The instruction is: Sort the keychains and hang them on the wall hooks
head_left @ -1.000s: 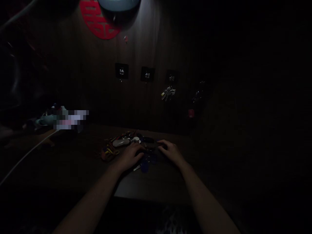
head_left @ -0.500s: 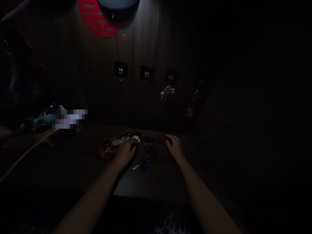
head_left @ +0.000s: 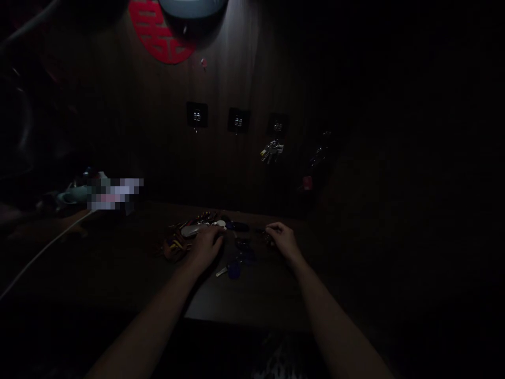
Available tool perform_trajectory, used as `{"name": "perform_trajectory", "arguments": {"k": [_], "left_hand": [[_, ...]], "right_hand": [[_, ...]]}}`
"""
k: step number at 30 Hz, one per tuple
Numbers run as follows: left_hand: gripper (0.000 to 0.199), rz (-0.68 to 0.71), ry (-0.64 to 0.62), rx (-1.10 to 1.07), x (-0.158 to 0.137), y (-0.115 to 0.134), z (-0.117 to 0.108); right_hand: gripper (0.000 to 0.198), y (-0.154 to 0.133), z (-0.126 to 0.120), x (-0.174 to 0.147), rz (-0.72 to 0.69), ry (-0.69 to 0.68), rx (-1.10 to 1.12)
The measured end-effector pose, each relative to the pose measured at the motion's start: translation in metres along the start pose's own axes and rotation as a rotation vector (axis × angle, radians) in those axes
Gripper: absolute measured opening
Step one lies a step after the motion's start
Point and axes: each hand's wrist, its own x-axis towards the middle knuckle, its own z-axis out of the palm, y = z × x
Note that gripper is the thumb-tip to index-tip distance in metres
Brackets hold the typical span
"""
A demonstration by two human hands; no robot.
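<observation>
The scene is very dark. My left hand (head_left: 205,246) rests at the right edge of a pile of cords and trinkets (head_left: 173,246), its thumb apart from the forefinger; its other fingers are hidden. A pale oval piece (head_left: 194,230) and a white disc (head_left: 221,225) lie in that pile. My right hand (head_left: 283,238) is closed in a pinch, thumb against forefinger, at a small dark thing too dim to name. Between my hands lie a dark elongated fob (head_left: 239,227) and a key (head_left: 221,272) with a blue round tag (head_left: 234,271).
On the back wall are several black adhesive hooks (head_left: 197,115); a key bunch (head_left: 272,151) hangs from one. A red tag (head_left: 307,182) hangs farther right. A lamp (head_left: 192,7) shines above, beside a red paper cutout (head_left: 161,42). A white cable (head_left: 47,246) runs along the left.
My right hand's fingers have closed from a looser, spread pose into a pinch at the small dark thing. The left hand stays almost where it was.
</observation>
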Motion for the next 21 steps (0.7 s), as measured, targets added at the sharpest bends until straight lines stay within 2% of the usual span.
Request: {"name": "perform_trajectory", "arguments": {"k": [3,7,10,14,21], "left_hand": [[0.021,0.062,0.018,-0.043,0.000,0.008,-0.001],[0.020,0.105,0.028,-0.109,-0.001,0.022,-0.003],[0.023,0.141,0.051,-0.158,-0.001,0.029,-0.004],[0.026,0.173,0.002,-0.199,-0.003,0.034,-0.006],[0.034,0.149,-0.101,-0.238,-0.004,0.035,-0.003]], "right_hand": [[0.019,-0.011,0.005,-0.009,0.163,-0.083,0.258],[0.022,-0.022,0.014,-0.021,0.210,-0.228,0.426],[0.024,-0.027,0.022,-0.028,0.228,-0.350,0.444],[0.026,-0.028,0.031,-0.034,0.219,-0.497,0.427],[0.027,-0.021,0.040,-0.034,0.195,-0.552,0.422]]}}
